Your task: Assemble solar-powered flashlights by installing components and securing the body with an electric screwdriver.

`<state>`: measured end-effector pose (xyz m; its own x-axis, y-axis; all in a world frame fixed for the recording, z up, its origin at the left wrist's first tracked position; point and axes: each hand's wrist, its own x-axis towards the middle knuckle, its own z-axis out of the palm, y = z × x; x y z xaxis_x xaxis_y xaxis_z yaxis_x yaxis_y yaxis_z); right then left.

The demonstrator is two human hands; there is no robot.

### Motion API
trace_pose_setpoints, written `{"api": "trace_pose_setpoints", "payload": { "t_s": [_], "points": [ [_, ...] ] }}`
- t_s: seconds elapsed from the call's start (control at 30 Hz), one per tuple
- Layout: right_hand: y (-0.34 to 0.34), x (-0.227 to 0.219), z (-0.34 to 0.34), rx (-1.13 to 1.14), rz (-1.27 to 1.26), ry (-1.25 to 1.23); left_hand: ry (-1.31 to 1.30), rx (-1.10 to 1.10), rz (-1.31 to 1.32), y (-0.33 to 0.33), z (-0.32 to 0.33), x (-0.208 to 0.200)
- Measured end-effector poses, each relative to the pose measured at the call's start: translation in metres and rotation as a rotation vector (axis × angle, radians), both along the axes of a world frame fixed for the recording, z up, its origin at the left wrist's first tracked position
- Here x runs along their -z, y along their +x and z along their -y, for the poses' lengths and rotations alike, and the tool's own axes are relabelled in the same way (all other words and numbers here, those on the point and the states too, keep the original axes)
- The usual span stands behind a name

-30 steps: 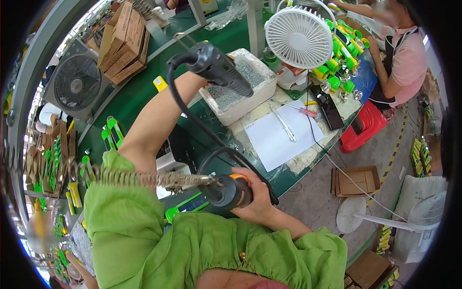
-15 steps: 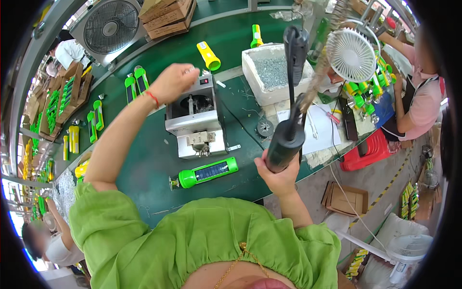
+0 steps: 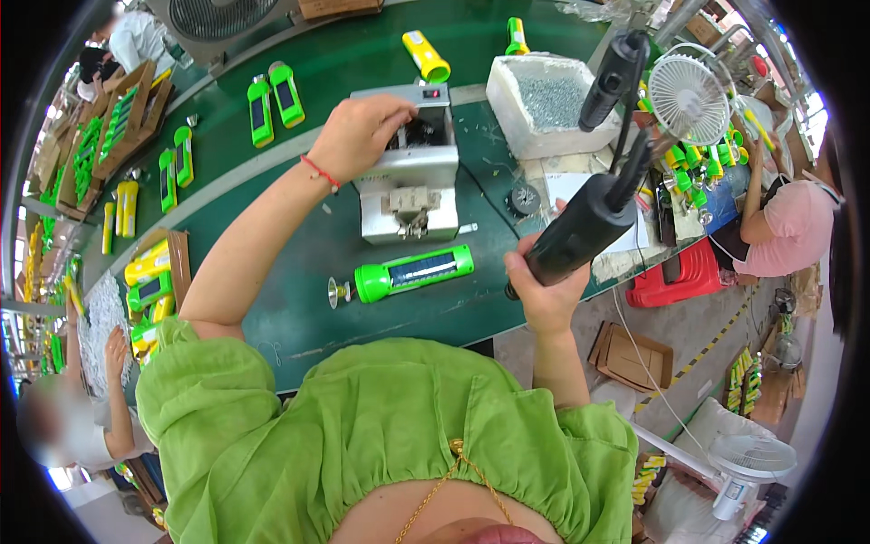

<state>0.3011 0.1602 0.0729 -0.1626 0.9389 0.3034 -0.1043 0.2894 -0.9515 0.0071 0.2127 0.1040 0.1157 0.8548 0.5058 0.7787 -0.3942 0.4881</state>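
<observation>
My left hand (image 3: 362, 136), a red cord round its wrist, is over the open hopper of a silvery metal machine (image 3: 412, 165) with a red switch. Its fingertips are pressed together at the hopper's edge; whatever they pinch is hidden. My right hand (image 3: 555, 295) grips a black electric screwdriver (image 3: 580, 231), tilted up toward the right, a cord at its upper end. Lying between me and the machine is a green flashlight (image 3: 412, 272) with a dark solar panel. A shiny reflector (image 3: 338, 293) sits at its left end.
A white foam box (image 3: 506, 118) of small metal pieces stands behind right. Another black tool (image 3: 612, 86) hangs above it. A round dark part (image 3: 523, 200) lies beside the machine. More flashlights (image 3: 261, 113) stand at left; people work on both sides.
My left hand has moved from beside the machine to over its hopper. The screwdriver in my right hand leans further right. The whole view has shifted.
</observation>
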Motion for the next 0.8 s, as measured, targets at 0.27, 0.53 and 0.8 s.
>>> {"api": "trace_pose_setpoints", "payload": {
  "t_s": [0.27,0.53,0.8],
  "points": [
    [-0.022,-0.006,0.014,-0.088,-0.054,0.093,-0.044,-0.134,0.05,0.003,0.004,0.009],
    [-0.038,-0.014,0.024,-0.106,-0.108,-0.009,-0.098,-0.03,-0.173,-0.016,0.016,0.0],
    [-0.033,-0.012,0.024,-0.044,-0.096,0.013,0.023,-0.091,-0.065,0.008,-0.005,0.026]
  ]
}}
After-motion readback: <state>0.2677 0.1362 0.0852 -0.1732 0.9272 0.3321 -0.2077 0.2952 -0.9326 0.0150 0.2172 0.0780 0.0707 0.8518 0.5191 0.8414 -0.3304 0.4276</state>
